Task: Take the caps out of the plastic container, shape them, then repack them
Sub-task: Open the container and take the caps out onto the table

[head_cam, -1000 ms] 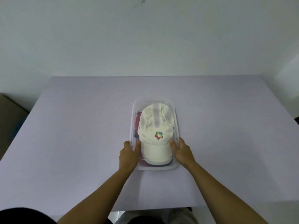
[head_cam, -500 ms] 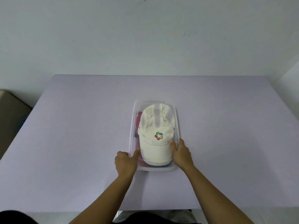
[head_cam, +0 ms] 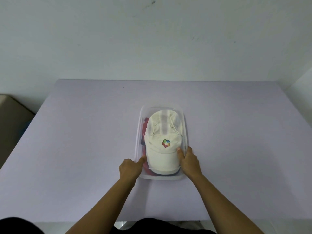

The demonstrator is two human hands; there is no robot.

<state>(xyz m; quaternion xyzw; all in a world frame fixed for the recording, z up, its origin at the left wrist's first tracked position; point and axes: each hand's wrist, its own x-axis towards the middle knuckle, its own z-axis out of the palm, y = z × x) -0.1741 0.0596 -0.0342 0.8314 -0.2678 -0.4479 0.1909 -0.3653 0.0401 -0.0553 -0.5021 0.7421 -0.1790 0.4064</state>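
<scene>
Two hands flank the plastic container (head_cam: 184, 132) at frame centre on the lilac counter (head_cam: 84, 132). My left hand (head_cam: 129, 168) has slid back from the rim since a second ago, loosely curled and empty; my right hand (head_cam: 188, 160) pinches the white cap (head_cam: 163, 149). Unpacking looks barely begun. Creased crown, colourful logo, red cap (head_cam: 144, 132) beneath.

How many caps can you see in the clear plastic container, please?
2 for certain: a white cap on top, and a red cap beneath it, showing along its left side. A dark edge near the front may be a third; more could be hidden.
</scene>
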